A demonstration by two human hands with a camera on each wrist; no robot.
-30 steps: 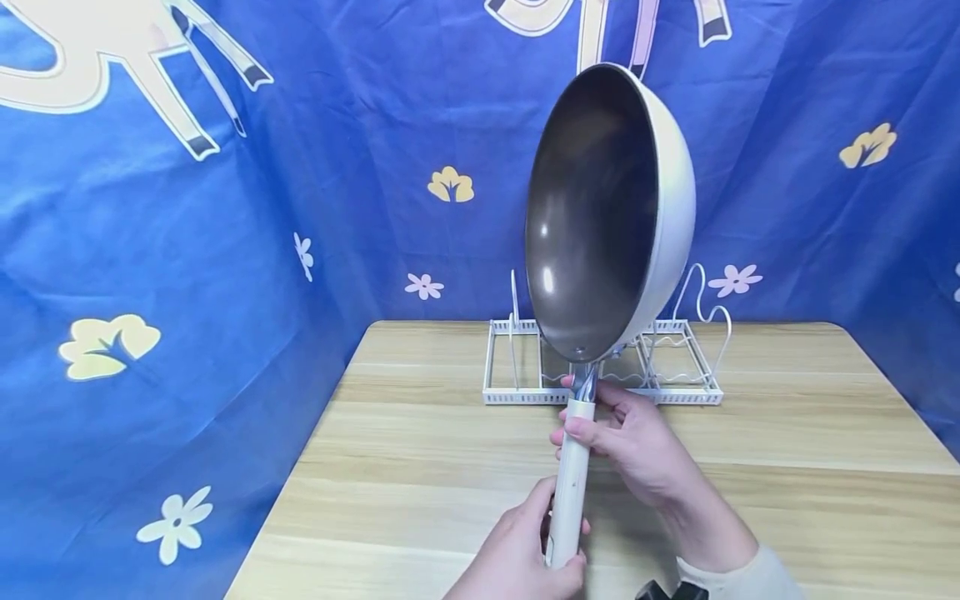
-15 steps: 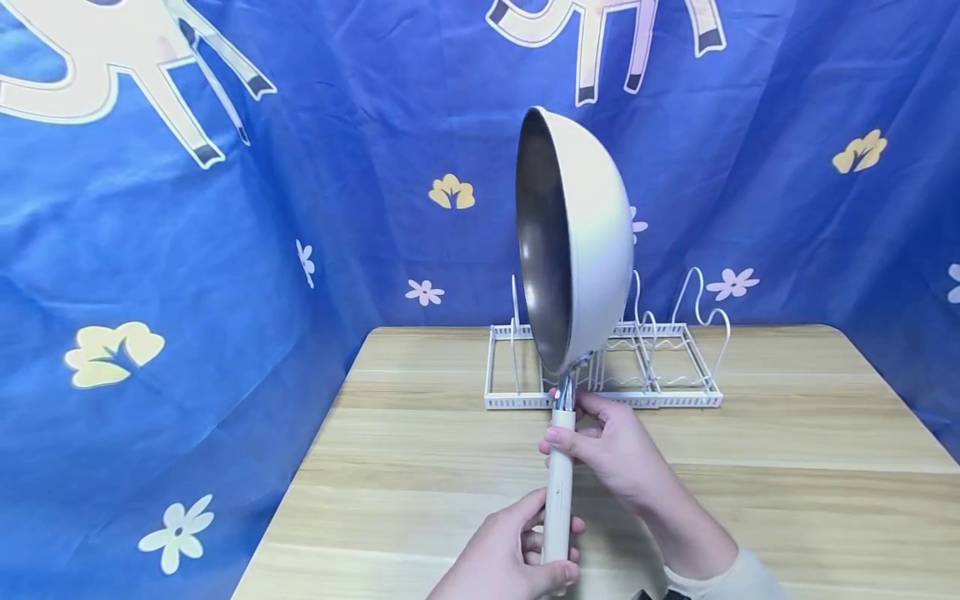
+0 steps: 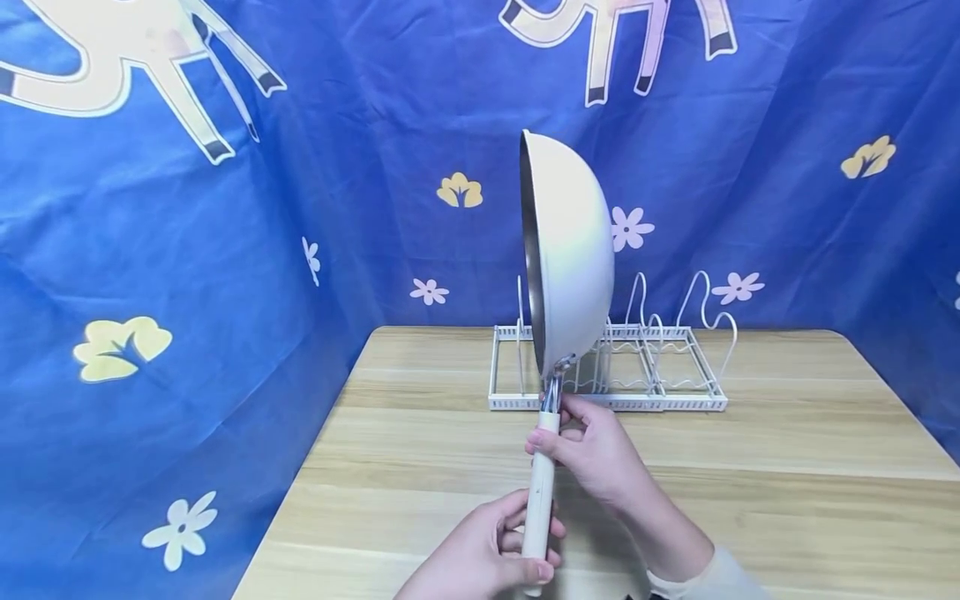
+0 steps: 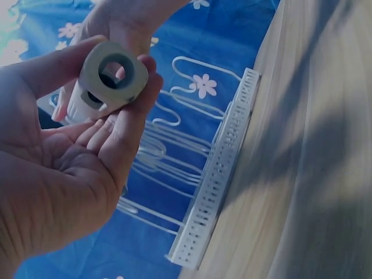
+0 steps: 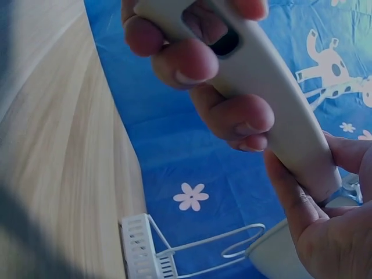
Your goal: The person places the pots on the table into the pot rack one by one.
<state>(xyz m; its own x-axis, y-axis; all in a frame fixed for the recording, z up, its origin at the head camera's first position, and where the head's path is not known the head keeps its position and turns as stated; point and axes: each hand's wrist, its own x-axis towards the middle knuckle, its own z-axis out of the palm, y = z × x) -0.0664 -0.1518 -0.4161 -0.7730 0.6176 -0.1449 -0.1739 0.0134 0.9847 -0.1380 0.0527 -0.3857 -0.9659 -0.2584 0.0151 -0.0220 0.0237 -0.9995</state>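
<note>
A deep white pan (image 3: 576,250) with a dark inside stands on edge in the air, its opening turned to the left and its long pale handle (image 3: 538,500) pointing toward me. My left hand (image 3: 480,542) grips the handle near its free end; the left wrist view shows the hollow handle end (image 4: 113,72) between thumb and fingers. Higher up, my right hand (image 3: 600,454) pinches the handle close to the metal neck (image 3: 551,393). Behind the pan is a white wire rack (image 3: 660,402), partly hidden by it. Whether pan and rack touch I cannot tell.
The rack has several upright wire dividers (image 3: 705,292) and stands at the back of a wooden table (image 3: 750,500). Blue patterned cloth (image 3: 375,167) hangs behind and to the left of the table.
The pan has turned about its handle, so its white outside shows and the dark inside is now a thin sliver. It has come lower and left, both hands moving with it.
</note>
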